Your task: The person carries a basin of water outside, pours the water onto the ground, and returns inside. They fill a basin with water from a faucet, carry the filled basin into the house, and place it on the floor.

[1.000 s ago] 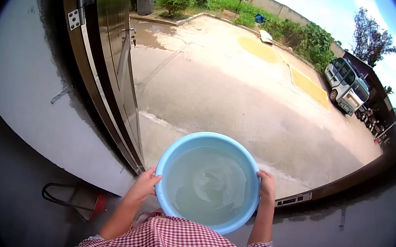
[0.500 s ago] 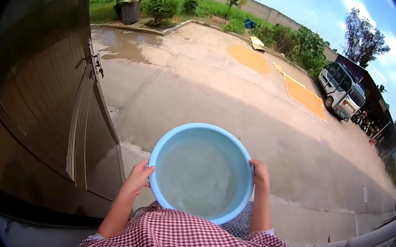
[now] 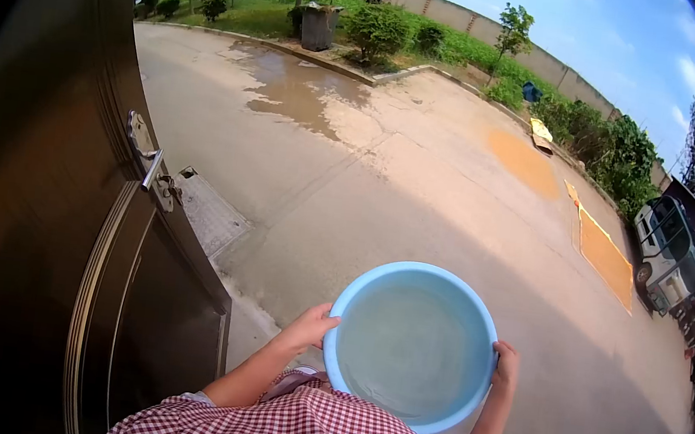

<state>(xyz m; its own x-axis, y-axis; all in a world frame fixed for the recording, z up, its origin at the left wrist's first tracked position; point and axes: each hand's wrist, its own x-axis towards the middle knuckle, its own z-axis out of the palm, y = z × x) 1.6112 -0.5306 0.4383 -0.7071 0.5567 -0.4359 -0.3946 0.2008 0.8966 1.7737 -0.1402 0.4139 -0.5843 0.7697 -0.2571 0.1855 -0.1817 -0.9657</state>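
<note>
Basin (image 3: 331, 361), water (image 3: 409, 353) inside, held near level against spills | my left hand (image 3: 307, 329) and right hand (image 3: 505, 365) grip opposite rims

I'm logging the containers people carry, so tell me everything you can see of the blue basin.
The basin is round, light blue and looks like plastic, with a smooth, thick rim. It holds cloudy, greyish water below the rim. It sits roughly level in front of the checked garment, above the concrete, with the left hand and right hand gripping opposite sides. Its underside is hidden.
</note>
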